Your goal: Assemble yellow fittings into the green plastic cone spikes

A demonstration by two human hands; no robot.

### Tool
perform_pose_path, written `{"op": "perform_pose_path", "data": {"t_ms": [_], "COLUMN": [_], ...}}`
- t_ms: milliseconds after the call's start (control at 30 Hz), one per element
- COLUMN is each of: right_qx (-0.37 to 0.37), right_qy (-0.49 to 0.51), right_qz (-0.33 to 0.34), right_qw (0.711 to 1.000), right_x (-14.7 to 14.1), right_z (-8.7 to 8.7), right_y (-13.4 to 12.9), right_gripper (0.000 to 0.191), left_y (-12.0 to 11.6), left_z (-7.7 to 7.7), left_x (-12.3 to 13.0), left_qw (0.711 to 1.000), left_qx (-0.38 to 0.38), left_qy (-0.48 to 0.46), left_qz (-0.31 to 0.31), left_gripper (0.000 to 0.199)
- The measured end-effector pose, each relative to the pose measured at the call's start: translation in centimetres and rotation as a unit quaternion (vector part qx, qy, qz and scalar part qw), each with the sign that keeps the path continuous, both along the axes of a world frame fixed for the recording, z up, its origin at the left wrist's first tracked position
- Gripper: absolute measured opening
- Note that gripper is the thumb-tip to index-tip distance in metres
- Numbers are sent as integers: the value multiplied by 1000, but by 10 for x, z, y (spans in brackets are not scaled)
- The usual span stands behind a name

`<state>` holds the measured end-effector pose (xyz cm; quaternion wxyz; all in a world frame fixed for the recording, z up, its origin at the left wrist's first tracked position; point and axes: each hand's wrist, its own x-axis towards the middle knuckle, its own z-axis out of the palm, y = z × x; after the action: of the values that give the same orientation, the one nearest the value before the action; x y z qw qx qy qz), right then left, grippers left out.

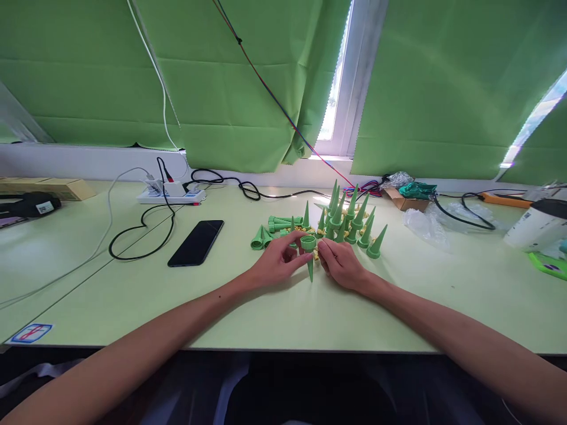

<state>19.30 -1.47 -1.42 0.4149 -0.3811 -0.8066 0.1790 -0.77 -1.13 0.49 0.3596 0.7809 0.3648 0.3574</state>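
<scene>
My left hand grips a green plastic cone between thumb and fingers. The cone hangs tip down, its round open end facing up. Close beside that rim, my right hand has its fingers pinched together; whatever they hold, if anything, is hidden. Beyond the hands, several more green cones stand on their wide ends with tips up, while others lie on their sides to the left. Small yellow pieces are scattered among the cones and under my hands.
A black phone lies left of my hands. Behind it are a white power strip and black cables. To the right are a cardboard box, clear plastic bags and a white cup. The table's front edge runs beneath my forearms.
</scene>
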Motion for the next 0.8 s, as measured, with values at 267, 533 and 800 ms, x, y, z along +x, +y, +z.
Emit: {"op": "perform_pose_path", "data": {"t_ms": [267,533,800], "right_qx": [29,19,47], "right_qy": [-24,1,13], "right_qz": [3,28,7], "right_qw": [999,999,999], "right_x": [3,2,1], "right_z": [-1,-1,-2], "right_y": [0,-3,-4], "right_gripper": [44,49,44], "left_y": [-1,1,1], "left_z": [0,2,1], "left_x": [-1,-2,-2], "left_qw": [993,983,994], "left_qx": [114,179,107], "left_qy": [-2,32,-10], "left_qz": [24,3,17], "left_gripper": [37,32,28]}}
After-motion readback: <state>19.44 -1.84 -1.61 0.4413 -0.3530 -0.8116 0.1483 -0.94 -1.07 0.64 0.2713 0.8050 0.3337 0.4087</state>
